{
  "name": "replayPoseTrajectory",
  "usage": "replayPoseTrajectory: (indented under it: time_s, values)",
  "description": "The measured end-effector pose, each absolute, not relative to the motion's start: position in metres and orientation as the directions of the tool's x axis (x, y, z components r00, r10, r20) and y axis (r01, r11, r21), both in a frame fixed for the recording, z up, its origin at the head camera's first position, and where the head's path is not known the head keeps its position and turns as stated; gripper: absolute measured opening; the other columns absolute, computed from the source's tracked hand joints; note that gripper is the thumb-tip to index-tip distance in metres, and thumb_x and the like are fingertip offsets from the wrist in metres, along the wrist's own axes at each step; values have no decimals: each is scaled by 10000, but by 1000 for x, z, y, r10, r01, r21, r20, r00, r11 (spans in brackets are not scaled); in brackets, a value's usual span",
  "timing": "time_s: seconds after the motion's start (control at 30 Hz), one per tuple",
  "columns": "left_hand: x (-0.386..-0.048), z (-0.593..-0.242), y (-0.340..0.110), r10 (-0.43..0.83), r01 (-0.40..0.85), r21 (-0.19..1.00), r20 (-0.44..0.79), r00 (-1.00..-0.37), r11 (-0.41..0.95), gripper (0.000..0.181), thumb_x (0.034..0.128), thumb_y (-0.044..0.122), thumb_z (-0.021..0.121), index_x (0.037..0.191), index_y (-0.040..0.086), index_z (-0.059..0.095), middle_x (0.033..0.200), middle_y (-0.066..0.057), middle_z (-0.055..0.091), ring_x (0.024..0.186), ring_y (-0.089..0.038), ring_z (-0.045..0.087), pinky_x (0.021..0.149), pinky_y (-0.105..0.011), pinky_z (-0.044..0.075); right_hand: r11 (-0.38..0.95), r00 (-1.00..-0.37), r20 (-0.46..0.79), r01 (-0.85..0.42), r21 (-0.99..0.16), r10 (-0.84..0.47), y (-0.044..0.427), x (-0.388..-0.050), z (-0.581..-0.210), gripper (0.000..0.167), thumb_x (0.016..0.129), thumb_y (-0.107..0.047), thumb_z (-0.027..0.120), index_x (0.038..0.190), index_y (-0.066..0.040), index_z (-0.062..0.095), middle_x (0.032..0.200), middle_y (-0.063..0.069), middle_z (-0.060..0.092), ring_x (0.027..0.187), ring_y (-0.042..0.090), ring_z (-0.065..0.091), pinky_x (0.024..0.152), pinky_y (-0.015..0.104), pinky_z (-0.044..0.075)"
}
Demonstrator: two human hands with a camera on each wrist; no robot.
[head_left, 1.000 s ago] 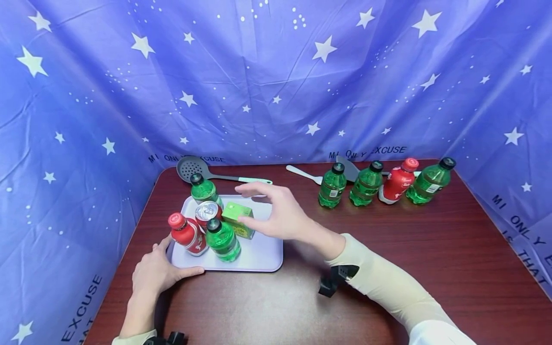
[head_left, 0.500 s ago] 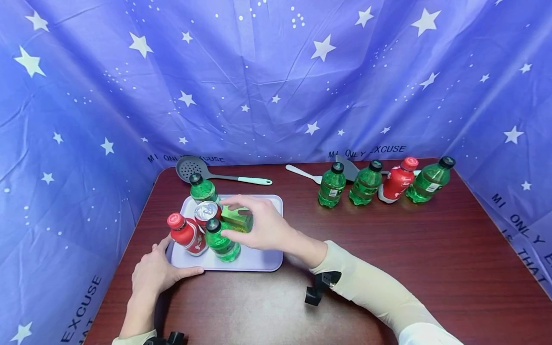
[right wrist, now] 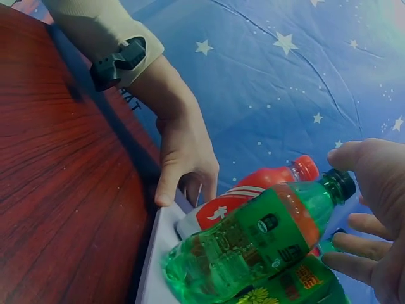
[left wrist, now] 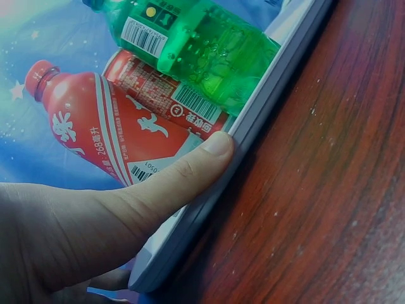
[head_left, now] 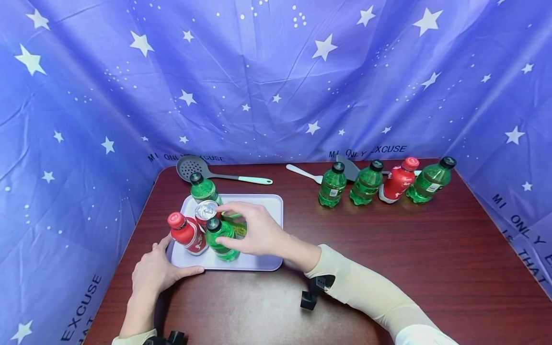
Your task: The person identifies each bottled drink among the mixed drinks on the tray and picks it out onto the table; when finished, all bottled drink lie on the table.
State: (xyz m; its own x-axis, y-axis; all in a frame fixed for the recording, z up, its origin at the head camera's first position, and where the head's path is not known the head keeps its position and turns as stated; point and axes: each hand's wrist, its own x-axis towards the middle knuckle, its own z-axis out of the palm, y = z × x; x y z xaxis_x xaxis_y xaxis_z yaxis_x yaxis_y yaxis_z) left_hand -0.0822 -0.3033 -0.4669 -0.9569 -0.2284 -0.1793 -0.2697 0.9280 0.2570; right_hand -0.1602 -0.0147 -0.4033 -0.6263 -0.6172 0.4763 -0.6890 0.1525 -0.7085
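Note:
My left hand (head_left: 155,272) grips the near left corner of a pale lilac tray (head_left: 263,262), its thumb along the front rim. On the tray stand a red bottle (head_left: 188,235), a red can with a silver top (head_left: 206,210), a rear green bottle (head_left: 204,190), a front green bottle (head_left: 223,242) and a green drink carton (head_left: 239,229). My right hand (head_left: 260,232) hovers over the carton, partly hiding it, thumb and fingers spread about the front green bottle. In the right wrist view the fingers are near that bottle's black cap (right wrist: 340,185), apparently not gripping it.
Behind the tray lies a grey slotted skimmer (head_left: 194,167). At the back right stand several bottles, among them a green bottle (head_left: 332,186) and a red bottle (head_left: 398,181). A white-handled utensil (head_left: 304,172) and a grey spatula (head_left: 347,167) lie behind them. A star-patterned curtain (head_left: 276,86) encloses the table.
My right hand has moved left and slightly down, from beside the carton to over it and around the front green bottle. My left hand stays at the tray corner.

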Motion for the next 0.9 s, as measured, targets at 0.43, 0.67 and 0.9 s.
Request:
replayPoseTrajectory:
  time_s: [0.43,0.67,0.9]
  values:
    - [-83,-466,-303,-228,-272,262,-186,-956,926,1505,505,929,824,1606,9,371,1510,-499,396,1225,-671,579,851,-700,559,227,-601,461,-736,-637,-653,-21,-157,-403,632,839,-267,918,1382,-67,664,1241,29,752,1127,130,741,981,264,604]
    - [-82,-467,-303,-227,-269,262,-180,-957,927,1496,509,928,824,1600,6,378,1502,-500,406,1194,-663,598,824,-693,566,325,-598,448,-771,-548,-664,-26,-154,-405,664,839,-344,911,1405,-111,655,1248,3,751,1122,120,714,998,286,584]
    - [-81,-466,-303,-226,-268,265,-178,-958,926,1480,518,916,832,1593,3,384,1501,-500,409,1194,-663,598,832,-697,563,428,-634,369,-751,-503,-679,-31,-149,-409,707,849,-407,896,1437,-133,616,1306,11,747,1163,143,720,1014,321,586]
